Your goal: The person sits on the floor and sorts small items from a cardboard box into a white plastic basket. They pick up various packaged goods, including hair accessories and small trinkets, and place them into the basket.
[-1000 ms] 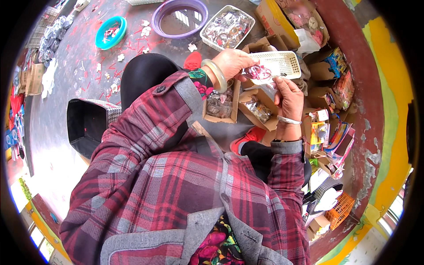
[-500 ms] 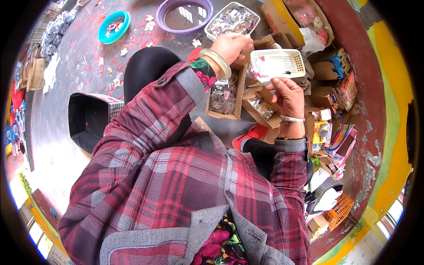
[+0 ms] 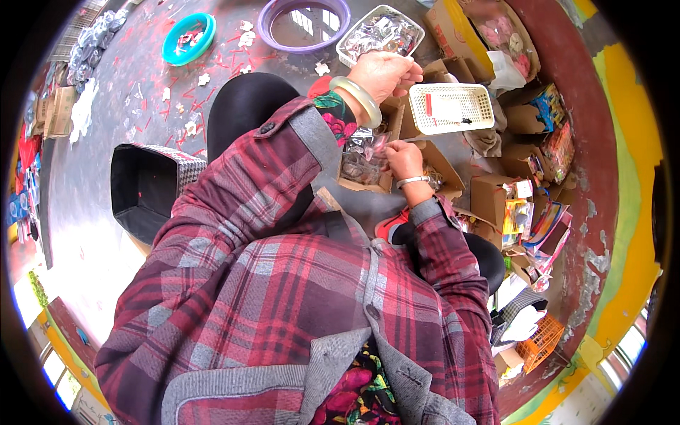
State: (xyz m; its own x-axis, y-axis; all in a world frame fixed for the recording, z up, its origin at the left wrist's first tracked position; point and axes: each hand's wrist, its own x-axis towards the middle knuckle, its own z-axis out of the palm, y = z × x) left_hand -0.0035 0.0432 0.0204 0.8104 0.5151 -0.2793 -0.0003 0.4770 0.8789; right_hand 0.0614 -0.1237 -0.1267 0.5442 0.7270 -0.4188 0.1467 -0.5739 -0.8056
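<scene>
My left hand (image 3: 384, 75), with a pale bangle at its wrist, is held over the area between two white baskets. Its fingers are pinched together; anything in them is hidden. Lower down, my right hand (image 3: 405, 160) pinches at the edge of an open cardboard box (image 3: 384, 186) of small clear packets (image 3: 361, 168). Something thin and clear seems to be at its fingertips, too small to make out. Just beyond the right hand is a white perforated basket (image 3: 477, 126) holding a red piece, a white slip and a small black item.
Another white basket (image 3: 345, 58), full of shiny packets, stands farther off beside a purple basin (image 3: 268, 35) of water and a teal bowl (image 3: 167, 51). Cardboard boxes (image 3: 489, 198) crowd the right. A black bin (image 3: 142, 188) lies left of my knee.
My right hand has moved left and down from the white perforated basket to the box of packets. My left hand has shifted slightly right, along with a small shift of the whole view.
</scene>
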